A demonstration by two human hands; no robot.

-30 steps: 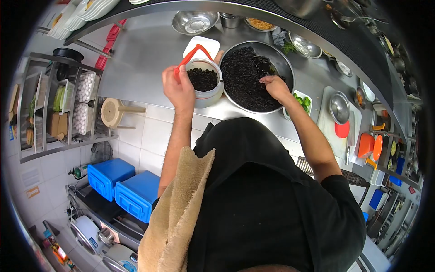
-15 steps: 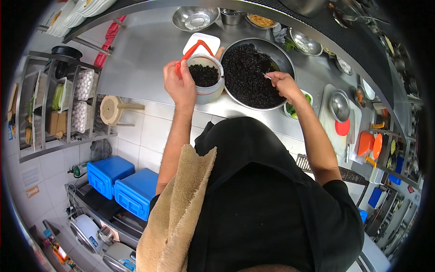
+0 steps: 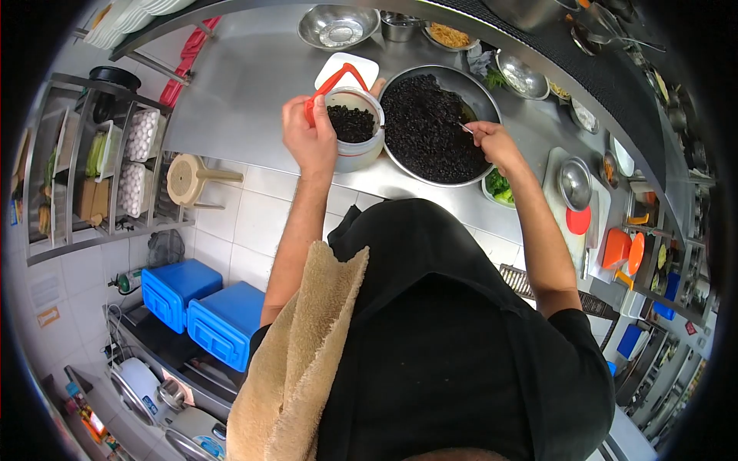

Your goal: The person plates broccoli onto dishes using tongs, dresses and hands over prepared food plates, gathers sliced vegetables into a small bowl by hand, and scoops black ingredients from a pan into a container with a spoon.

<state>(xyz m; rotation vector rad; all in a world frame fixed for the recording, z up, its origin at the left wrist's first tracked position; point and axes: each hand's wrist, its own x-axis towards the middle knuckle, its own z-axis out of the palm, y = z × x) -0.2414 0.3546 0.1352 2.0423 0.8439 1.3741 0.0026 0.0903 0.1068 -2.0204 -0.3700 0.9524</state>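
My left hand (image 3: 310,138) is closed on the red handle (image 3: 336,79) of a translucent tub (image 3: 359,157). Black bean-like food (image 3: 351,124) lies inside the tub. Touching it on the right is a wide steel bowl (image 3: 486,101), largely filled with the same dark food (image 3: 430,127) and some liquid at its right side. Over the bowl's right part, my right hand (image 3: 494,144) pinches a thin metal utensil, whose lower end is hidden in or against the food. A white lid or tray (image 3: 350,66) lies behind the tub.
Green vegetables (image 3: 500,187) sit in a container below the bowl's right rim. Farther right are a cutting board (image 3: 560,165), a small steel bowl (image 3: 574,183) and a knife (image 3: 586,263). Another steel bowl (image 3: 339,27) stands at the back, under an overhead shelf (image 3: 461,13).
My right hand has moved right and slightly down toward the bowl's right rim, and the thin utensil has come into view in its fingers. My left hand keeps its hold on the handle.
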